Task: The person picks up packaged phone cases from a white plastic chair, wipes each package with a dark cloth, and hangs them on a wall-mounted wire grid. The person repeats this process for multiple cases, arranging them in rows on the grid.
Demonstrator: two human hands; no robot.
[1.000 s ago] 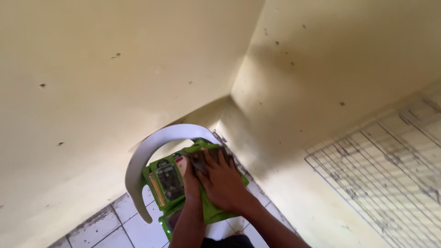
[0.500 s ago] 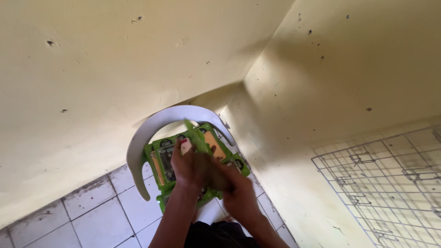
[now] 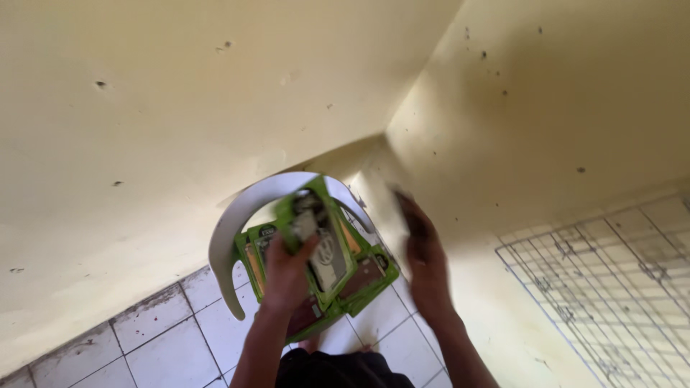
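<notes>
My left hand (image 3: 287, 271) grips a green flat package (image 3: 320, 241) and holds it tilted up above a stack of similar green packages (image 3: 363, 276). The stack rests on a white plastic chair (image 3: 241, 215) that stands in the corner of the room. My right hand (image 3: 424, 255) hovers to the right of the stack, blurred, its fingers apart and nothing in it. Part of the stack is hidden behind my left hand and forearm.
Two cream walls (image 3: 180, 108) meet in a corner just behind the chair. A wire grid panel (image 3: 611, 287) leans against the right wall. White floor tiles (image 3: 158, 345) with dark grout show at the lower left.
Both hands were pressed together on top of the stack. Now my left hand has lifted one green package up, and my right hand has come off the stack to the right.
</notes>
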